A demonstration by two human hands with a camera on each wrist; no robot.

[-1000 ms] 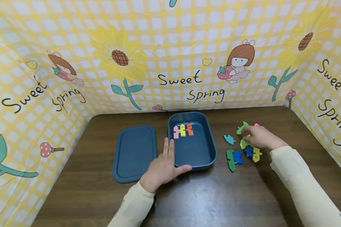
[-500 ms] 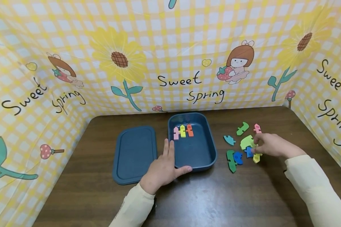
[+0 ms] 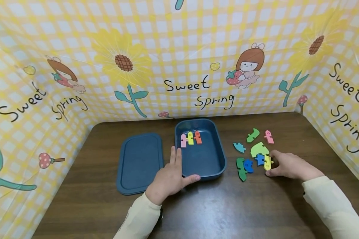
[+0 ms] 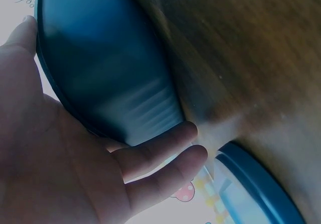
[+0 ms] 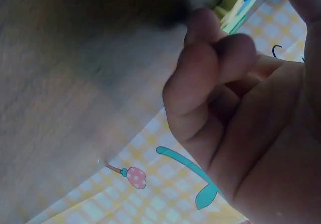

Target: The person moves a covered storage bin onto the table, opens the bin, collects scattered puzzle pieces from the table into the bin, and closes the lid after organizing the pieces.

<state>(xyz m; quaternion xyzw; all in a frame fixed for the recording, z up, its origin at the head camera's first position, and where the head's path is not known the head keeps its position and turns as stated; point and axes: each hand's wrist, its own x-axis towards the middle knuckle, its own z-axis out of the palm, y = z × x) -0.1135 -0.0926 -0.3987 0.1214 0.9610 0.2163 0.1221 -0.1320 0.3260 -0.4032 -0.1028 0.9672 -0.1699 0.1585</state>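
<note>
A: Starting at the left, what do you count?

B: One dark blue lid lying flat on the brown table, then one dark blue box just to its right, apart from it. Three puzzle pieces stand in a row at the box's far left corner: one pink piece, one yellow piece, one orange piece, side by side and touching.

A: And the hands?

B: The left hand lies flat against the box's near left corner, fingers straight along the left wall, thumb spread along the front wall. It steadies the box without gripping anything. The right hand rests on the table at the right edge of the loose pieces, fingers curled, its tips at the small yellow loose piece. It looks like a pinch on that piece, though the wrist view is too blurred to confirm it.

A: How many loose ones?

B: Seven, as far as I can count: one teal, one dark green, two blue and, one light green long one, one light green broad one, one pink, plus the yellow one at the fingertips makes eight.

A: So which step is this?

B: I judge it a pick-up from the pile. The next move would call for lifting the piece clear of its blue neighbour, which it touches, and carrying it left over the box wall.
</note>
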